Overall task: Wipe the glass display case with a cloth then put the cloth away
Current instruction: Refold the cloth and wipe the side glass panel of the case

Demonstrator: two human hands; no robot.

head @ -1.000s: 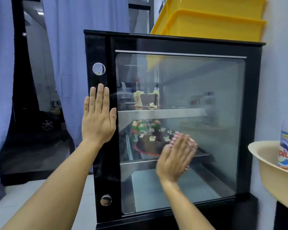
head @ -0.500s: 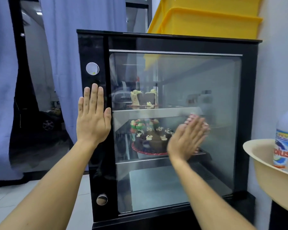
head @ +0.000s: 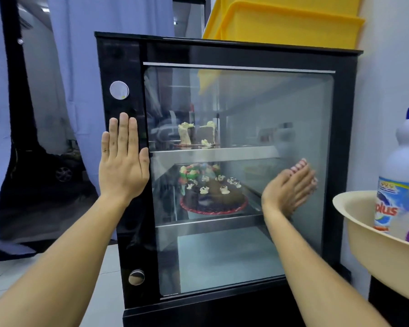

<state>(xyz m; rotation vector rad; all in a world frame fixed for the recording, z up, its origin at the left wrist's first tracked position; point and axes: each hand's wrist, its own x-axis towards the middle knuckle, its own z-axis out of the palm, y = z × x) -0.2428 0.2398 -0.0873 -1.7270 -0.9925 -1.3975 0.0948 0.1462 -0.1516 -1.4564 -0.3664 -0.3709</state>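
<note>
Head view: left hand (head: 124,161) flat and open against the black frame of the tall glass-fronted display case (head: 345,142), holding nothing. Right hand (head: 289,188) flat on the glass pane (head: 257,109), right of centre, fingers straight, pressing a pale pink cloth (head: 299,164) showing only at the fingertips. Inside, a dark decorated cake (head: 214,194) on the middle shelf. Far right, a beige plastic basin (head: 364,234) holding a white detergent bottle (head: 401,175). Risk, as a guess: cloth slipping from under the straight fingers, leaving smears; a wide rightward stroke could knock the basin.
</note>
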